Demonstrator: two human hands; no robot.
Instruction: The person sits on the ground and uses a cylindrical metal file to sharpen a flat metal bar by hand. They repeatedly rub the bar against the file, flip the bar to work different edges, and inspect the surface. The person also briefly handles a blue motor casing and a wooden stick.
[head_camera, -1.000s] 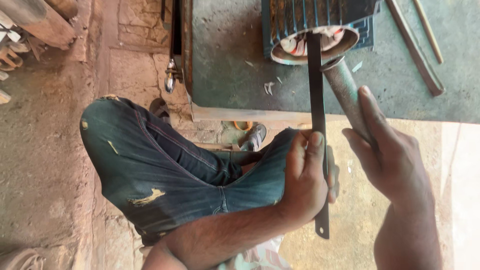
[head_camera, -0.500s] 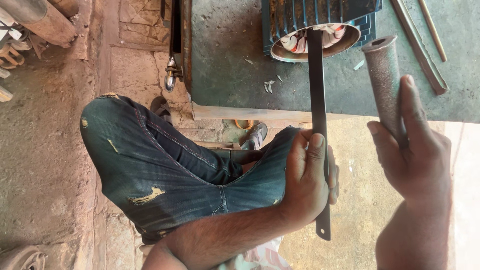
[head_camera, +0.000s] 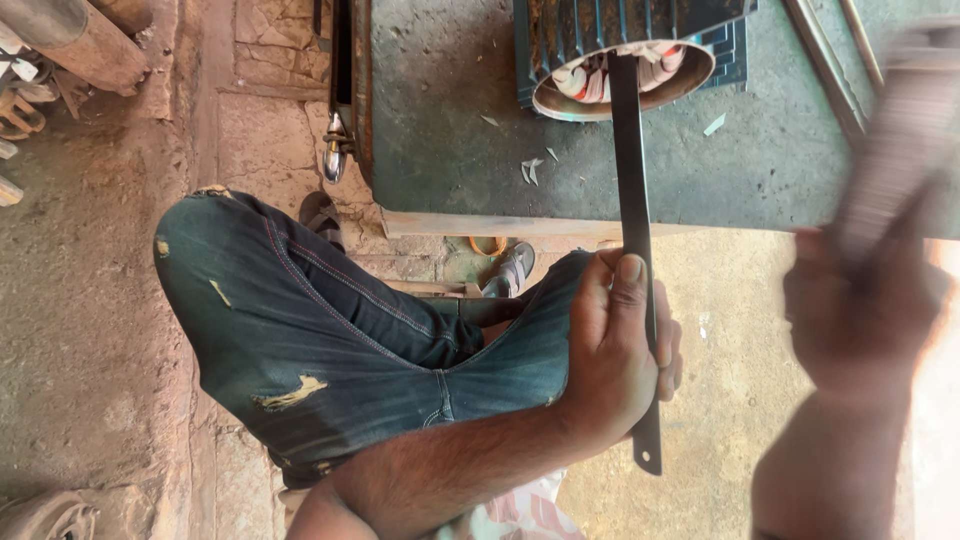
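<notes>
**Flat bar held in the motor's mouth, right hand blurred**

We see the left hand wrapped firmly around a long, flat, dark metal bar, thumb lying along its face and fingers curled behind it. The bar runs almost straight up the view: its lower end pokes out below the fist, and its upper end reaches into the open round mouth of a blue-green ribbed electric motor housing. Inside that mouth we make out pale and reddish windings, but the bar's tip is lost against them, so we cannot tell what it touches there. The housing stands on a grey-green stained metal tabletop and is cut off by the top edge of the frame.

The right hand is heavily smeared by motion. It is closed around a grey rough cylindrical metal piece, which rises toward the upper right corner, well apart from the bar. Its surface and far end are too blurred to read, and we cannot make out the fingers one by one.

Below the table lies a bent knee in worn dark blue jeans, which hides part of the sandy ground; a sandalled foot peeks out beside it. Thin metal rods lie on the table at the right, partly cut off.
</notes>
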